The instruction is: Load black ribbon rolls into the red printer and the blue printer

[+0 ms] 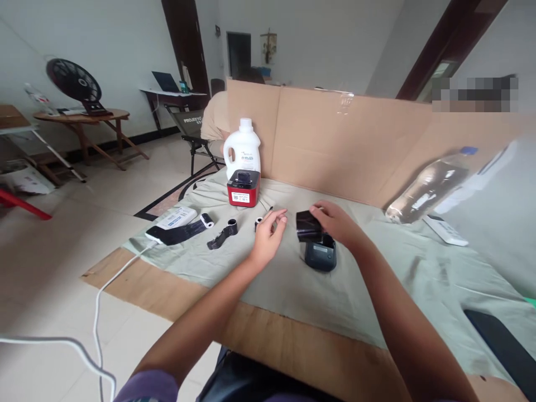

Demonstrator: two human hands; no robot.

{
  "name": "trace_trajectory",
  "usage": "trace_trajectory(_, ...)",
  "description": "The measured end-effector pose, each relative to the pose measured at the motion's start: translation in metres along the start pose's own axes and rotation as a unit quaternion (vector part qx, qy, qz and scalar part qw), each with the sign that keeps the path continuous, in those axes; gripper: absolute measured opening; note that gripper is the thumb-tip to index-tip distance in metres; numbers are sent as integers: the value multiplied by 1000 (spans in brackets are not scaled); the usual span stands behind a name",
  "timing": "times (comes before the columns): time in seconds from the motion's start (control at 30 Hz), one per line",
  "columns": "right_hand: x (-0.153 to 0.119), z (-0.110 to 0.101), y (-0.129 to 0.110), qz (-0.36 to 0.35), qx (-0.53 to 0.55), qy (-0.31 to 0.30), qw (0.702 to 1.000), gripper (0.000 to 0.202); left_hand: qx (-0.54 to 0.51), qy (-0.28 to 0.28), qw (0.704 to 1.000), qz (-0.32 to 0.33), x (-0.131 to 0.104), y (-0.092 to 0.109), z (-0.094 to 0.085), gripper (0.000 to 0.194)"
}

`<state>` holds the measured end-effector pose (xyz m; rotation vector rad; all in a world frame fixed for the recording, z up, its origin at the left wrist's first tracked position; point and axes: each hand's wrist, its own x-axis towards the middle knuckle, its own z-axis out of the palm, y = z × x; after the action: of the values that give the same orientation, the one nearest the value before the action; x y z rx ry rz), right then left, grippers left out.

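Observation:
My right hand [333, 220] grips a glossy black ribbon roll [308, 226] from its right side. The roll is just above a small dark label printer [320, 255], whose top seems open; part of the printer is hidden behind the roll. To the left of the roll, my left hand [268, 237] holds nothing, its fingers stretched out and apart. Beside its fingers a small roll [258, 224] is partly covered. Further left lie another black ribbon roll [231, 224] with a loose crumpled tail and a white-cored roll [206, 221] with a long black strip unrolled.
A red and black boxy device [243, 190] stands before a white jug [244, 146]. Behind, a cardboard panel [322, 139] rises. A plastic bottle [431, 184] leans at the right. A dark phone-like slab [502, 346] lies front right. A white cable [98, 301] hangs off the left edge.

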<state>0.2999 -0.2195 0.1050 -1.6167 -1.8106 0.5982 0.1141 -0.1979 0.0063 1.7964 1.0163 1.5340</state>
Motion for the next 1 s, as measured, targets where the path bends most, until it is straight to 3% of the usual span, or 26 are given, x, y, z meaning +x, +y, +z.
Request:
trace_trajectory(0.07, -3, 20, -17, -49, -15, -29, 998, 24, 64, -29, 995, 71, -6, 15, -23, 32)
trace_trajectory(0.13, -8, 40, -31, -69, -12, -65, 995, 25, 127, -55, 986, 95, -16, 24, -42, 34)
trace_trajectory(0.33, -18, 83, -44, -105, -6, -138, 985, 29, 208, -53, 977, -10, -55, 13, -74, 24)
trace_trajectory(0.47, -15, 73, -35, -97, 12, -116, 988, 33, 177, -27, 976, -122, -77, 1, -85, 20)
trace_trajectory(0.6, -10, 49, -24, -66, 26, -49, 996, 35, 176, 71, 964, -187, -76, -4, -98, 25)
trace_trajectory(0.7, -8, 38, -18, -50, 17, -19, 998, 36, 217, 135, 952, -167, -56, -5, -106, 27)
trace_trajectory(0.77, -8, 36, -16, -44, 18, -13, 999, 37, 240, 147, 947, -156, -40, -6, -107, 27)
trace_trajectory(0.9, -8, 39, -15, -51, 20, -14, 998, 36, 251, 132, 953, -111, -15, -10, -95, 38)
trace_trajectory(1.0, -7, 41, -14, -58, 19, -16, 998, 35, 298, 108, 944, -89, -12, -19, -80, 49)
